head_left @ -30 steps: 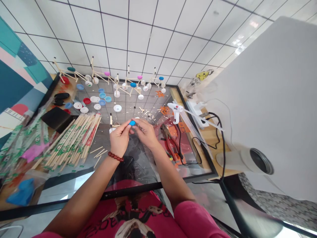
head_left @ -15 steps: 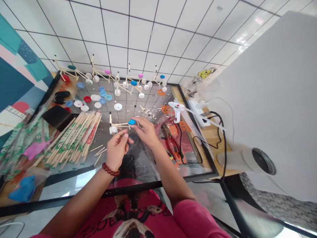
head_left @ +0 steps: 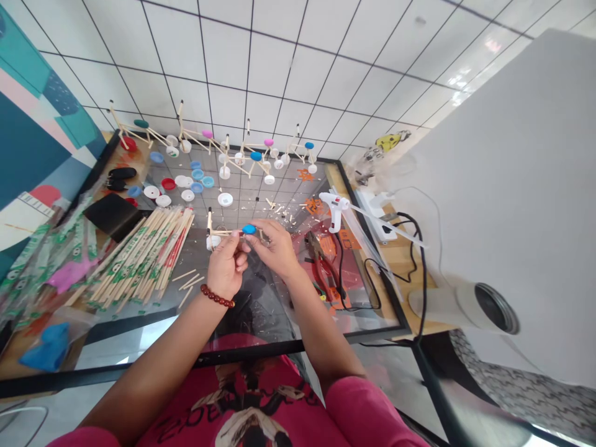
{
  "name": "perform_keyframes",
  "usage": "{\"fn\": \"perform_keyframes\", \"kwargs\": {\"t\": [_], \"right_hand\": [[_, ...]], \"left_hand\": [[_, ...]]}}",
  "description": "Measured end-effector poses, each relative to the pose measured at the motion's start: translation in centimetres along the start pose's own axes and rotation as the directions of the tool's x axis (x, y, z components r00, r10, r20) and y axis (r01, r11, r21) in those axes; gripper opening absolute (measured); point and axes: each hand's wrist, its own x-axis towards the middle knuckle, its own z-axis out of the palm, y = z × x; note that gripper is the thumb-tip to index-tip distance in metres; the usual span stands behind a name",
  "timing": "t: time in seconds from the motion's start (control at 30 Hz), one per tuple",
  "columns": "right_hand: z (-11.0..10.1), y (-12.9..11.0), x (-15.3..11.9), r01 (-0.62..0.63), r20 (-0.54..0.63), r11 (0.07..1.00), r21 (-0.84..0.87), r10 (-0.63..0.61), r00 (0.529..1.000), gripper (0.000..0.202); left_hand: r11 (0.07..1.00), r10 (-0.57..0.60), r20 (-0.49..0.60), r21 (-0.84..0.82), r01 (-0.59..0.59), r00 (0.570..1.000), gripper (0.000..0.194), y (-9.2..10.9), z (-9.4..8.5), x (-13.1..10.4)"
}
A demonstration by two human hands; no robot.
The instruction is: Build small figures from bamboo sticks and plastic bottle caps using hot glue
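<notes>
A blue oval piece (head_left: 249,229) sits on a small frame of wooden sticks, in front of me near the middle of the table. My right hand (head_left: 274,248) pinches this piece from the right. My left hand (head_left: 228,264), with a red bead bracelet, is closed at the frame's stick just left of the blue piece, thumb and forefinger together. At the frame's left end are a white cap wheel (head_left: 213,242) and an upright stick with a dark tip (head_left: 209,217). The frame's right part is mostly hidden behind my right hand.
Several finished stick models with caps line the back edge. Loose caps (head_left: 225,199) lie in front of them. Wrapped chopsticks (head_left: 139,261) and short cut sticks (head_left: 189,282) are on the left. A white glue gun (head_left: 334,208), red-handled pliers (head_left: 323,267) and a cable are on the right.
My left hand has moved up and its fingers have closed at the stick beside the blue piece. My right hand stays on the piece. The view has shifted slightly.
</notes>
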Motion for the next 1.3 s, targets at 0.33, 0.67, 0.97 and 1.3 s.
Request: {"fn": "perform_keyframes", "kwargs": {"t": [0.33, 0.67, 0.97, 1.3], "right_hand": [[0.5, -0.1, 0.3, -0.029, -0.07, 0.986, 0.165, 0.041, 0.997, 0.029], [0.1, 0.0, 0.5, -0.016, -0.027, 0.998, 0.061, 0.017, 0.999, 0.036], [-1.2, 0.1, -0.7, 0.13, 0.061, 0.961, -0.244, -0.118, 0.991, 0.047], [-1.1, 0.2, -0.8, 0.151, 0.088, 0.944, -0.292, -0.131, 0.988, 0.052]], "left_hand": [[1.0, -0.012, -0.017, -0.009, 0.012, 1.0, 0.032, 0.1, 0.5, -0.1], [1.0, 0.014, -0.017, 0.007, -0.014, 1.0, 0.033, 0.0, 0.4, 0.1], [0.998, 0.055, 0.006, 0.038, -0.055, 0.998, 0.029, -0.4, -0.1, 0.3], [0.995, 0.094, 0.014, 0.015, -0.094, 0.995, 0.026, -0.5, -0.2, 0.5]]}}
